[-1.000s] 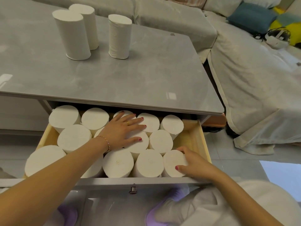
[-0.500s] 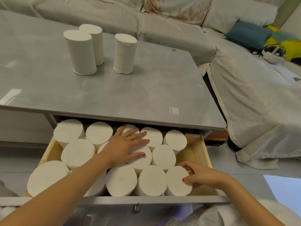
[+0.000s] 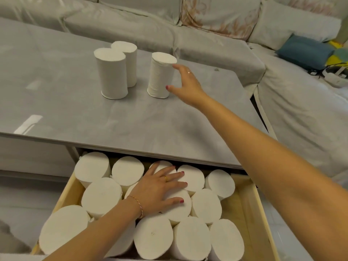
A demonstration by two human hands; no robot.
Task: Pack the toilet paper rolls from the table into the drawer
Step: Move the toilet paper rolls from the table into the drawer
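Observation:
Three white toilet paper rolls stand upright on the grey table (image 3: 131, 117): a pair at the left (image 3: 113, 74) and a single roll (image 3: 160, 76) to their right. My right hand (image 3: 185, 81) reaches over the table, fingers spread, thumb and fingertips at the single roll's right side, not closed around it. Below, the open wooden drawer (image 3: 246, 200) holds several rolls standing on end. My left hand (image 3: 160, 191) rests flat with straight fingers on the tops of the middle rolls (image 3: 178, 206).
A grey sofa (image 3: 207, 40) runs behind and to the right of the table, with a blue cushion (image 3: 301, 51) and a white headset (image 3: 337, 76) at the far right. The drawer's right side shows a bare wooden strip.
My right hand has left the front right roll in the drawer and reached up across the table to the single roll. My left hand stays on the rolls. The view tilted upward.

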